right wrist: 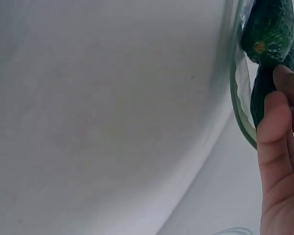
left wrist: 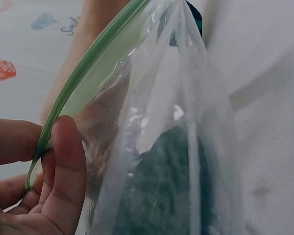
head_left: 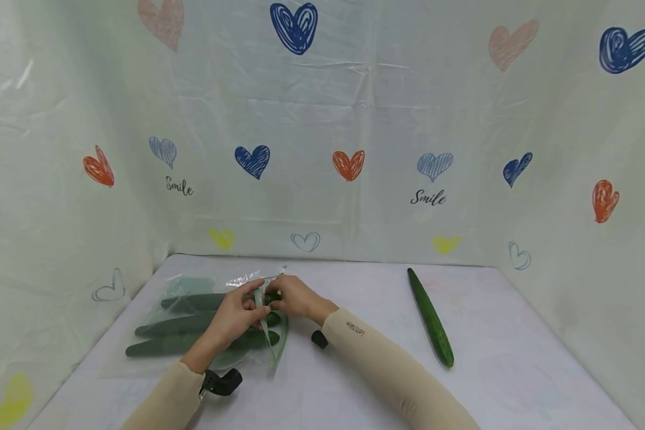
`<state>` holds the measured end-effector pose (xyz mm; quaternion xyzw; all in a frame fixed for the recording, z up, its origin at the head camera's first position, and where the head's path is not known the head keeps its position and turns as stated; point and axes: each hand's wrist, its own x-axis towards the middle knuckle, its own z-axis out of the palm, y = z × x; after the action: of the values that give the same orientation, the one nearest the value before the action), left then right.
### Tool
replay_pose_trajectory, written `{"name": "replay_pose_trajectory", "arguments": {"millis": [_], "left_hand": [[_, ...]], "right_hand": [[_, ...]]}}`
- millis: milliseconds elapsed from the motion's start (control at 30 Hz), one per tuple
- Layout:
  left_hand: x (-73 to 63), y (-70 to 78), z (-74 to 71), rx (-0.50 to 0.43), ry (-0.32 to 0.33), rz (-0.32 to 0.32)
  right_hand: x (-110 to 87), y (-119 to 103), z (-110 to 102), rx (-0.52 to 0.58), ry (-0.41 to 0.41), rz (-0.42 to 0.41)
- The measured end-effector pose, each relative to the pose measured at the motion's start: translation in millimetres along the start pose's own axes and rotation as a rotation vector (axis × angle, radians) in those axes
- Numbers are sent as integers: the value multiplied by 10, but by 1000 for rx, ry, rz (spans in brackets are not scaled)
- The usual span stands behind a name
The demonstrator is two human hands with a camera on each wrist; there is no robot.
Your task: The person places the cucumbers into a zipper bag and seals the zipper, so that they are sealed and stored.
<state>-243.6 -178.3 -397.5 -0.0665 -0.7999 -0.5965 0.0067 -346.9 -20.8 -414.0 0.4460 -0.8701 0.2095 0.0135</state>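
A clear zip bag (head_left: 188,283) with a green-edged mouth (left wrist: 71,81) lies on the left half of the table, its mouth facing right. Three cucumbers (head_left: 174,326) are inside it, side by side, their ends near the opening. My left hand (head_left: 233,313) pinches the green edge between thumb and fingers. At the mouth, my right hand (head_left: 297,297) grips the end of the farthest cucumber (right wrist: 262,90); most of that cucumber is within the bag. Another cucumber end (right wrist: 269,34) shows beside those fingers in the right wrist view.
One more cucumber (head_left: 431,319) lies loose on the white table (head_left: 365,370), right of my right arm. Black wrist cameras (head_left: 223,382) are worn on both wrists. Behind the table hangs a white sheet (head_left: 376,215) printed with hearts.
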Motion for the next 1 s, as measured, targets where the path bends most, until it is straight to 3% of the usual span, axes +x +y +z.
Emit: {"name": "replay_pose_trajectory", "arguments": {"millis": [233, 400, 633, 1000], "left_hand": [[2, -38, 10, 20, -6, -9], [11, -57, 23, 11, -6, -15], [23, -49, 35, 3, -4, -21], [22, -68, 57, 8, -4, -12]], "right_hand": [[-39, 80, 0, 27, -71, 16], [-95, 85, -63, -24, -110, 26], [-159, 115, -136, -87, -111, 74], [-217, 202, -105, -44, -135, 124]]}}
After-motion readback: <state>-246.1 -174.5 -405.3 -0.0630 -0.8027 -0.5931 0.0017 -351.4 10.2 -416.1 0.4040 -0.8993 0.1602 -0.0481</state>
